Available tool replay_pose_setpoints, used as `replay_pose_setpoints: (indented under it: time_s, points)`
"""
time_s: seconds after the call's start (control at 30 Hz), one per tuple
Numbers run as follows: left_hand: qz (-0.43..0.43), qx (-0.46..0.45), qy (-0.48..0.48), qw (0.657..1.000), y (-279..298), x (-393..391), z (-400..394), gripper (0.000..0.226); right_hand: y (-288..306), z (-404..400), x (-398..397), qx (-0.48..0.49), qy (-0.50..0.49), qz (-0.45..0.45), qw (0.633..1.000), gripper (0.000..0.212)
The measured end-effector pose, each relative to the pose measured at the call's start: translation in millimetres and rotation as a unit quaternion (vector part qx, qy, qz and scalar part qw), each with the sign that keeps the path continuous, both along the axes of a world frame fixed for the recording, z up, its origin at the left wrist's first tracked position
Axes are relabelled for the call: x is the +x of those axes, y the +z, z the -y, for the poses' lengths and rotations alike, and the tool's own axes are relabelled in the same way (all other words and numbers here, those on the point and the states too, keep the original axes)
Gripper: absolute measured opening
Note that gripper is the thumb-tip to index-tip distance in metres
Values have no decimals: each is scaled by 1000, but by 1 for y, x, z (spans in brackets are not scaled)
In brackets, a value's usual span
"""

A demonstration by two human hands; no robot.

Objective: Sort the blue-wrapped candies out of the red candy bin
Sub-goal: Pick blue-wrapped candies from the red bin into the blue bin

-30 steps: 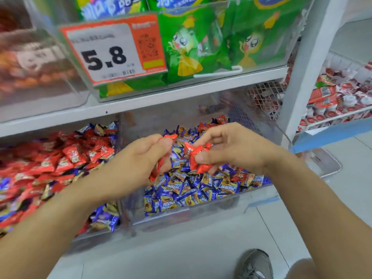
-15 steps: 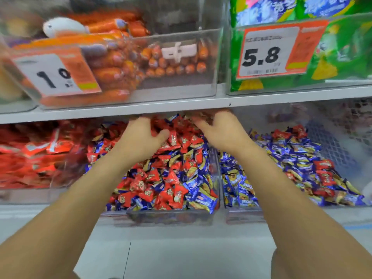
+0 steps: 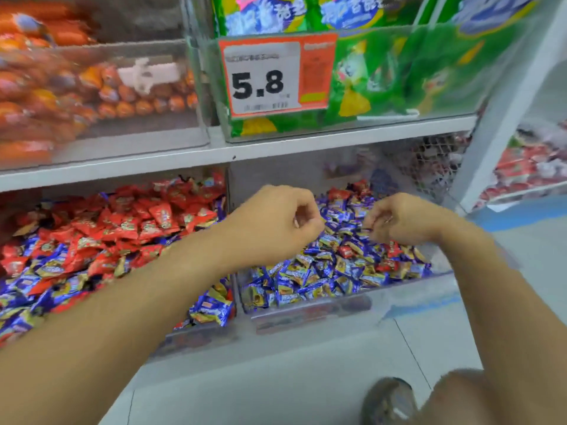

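Two clear bins are seen side by side on the lower shelf, parted by a shared clear wall. The red candy bin stands left of that wall and is heaped with red candies, while blue-wrapped candies are mixed in along its front and left part. The blue candy bin stands right of the wall and is filled mostly with blue wrappers, with a few red ones scattered among them.

Both hands are held above the blue candy bin. The left hand is raised just right of the wall, its fingers curled in against the thumb; whether anything is pinched in its grip cannot be told. The right hand is held further right, near the bin's far side, with fingers bent downward over the heap; something thin appears between the fingertips, but the blur leaves its grip uncertain too.

Above the blue candy bin, a price tag reading 5.8 is fixed to a bin of green bags. Left of that tag, orange sausages are stacked in another clear bin. Below the blue candy bin, a shoe is seen on the tiled floor.
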State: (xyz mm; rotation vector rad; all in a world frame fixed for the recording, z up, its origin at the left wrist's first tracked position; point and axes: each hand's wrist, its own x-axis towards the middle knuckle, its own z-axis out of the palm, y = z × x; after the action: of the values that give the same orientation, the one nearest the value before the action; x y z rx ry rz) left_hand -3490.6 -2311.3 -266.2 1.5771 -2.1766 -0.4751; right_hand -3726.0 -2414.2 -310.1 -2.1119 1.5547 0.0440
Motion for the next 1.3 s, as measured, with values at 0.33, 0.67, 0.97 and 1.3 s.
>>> replay_pose_setpoints:
  time_s: [0.33,0.67,0.97,1.3]
  points:
    - [212,124,-59,968,-75,-86,78,29,-33,-7,-27,-19,61,-81,995,43]
    - [185,160,-59,968,-75,-66,93,19,-18,1,-36,-138,52,-19,989,27]
    - [172,193,-81,963,-70,-53,94,31,-42,4,-23,-74,64,-91,991,21]
    - [104,261,-11,960,-54,-37,124,29,-32,24,-27,-199,28,-65,978,34]
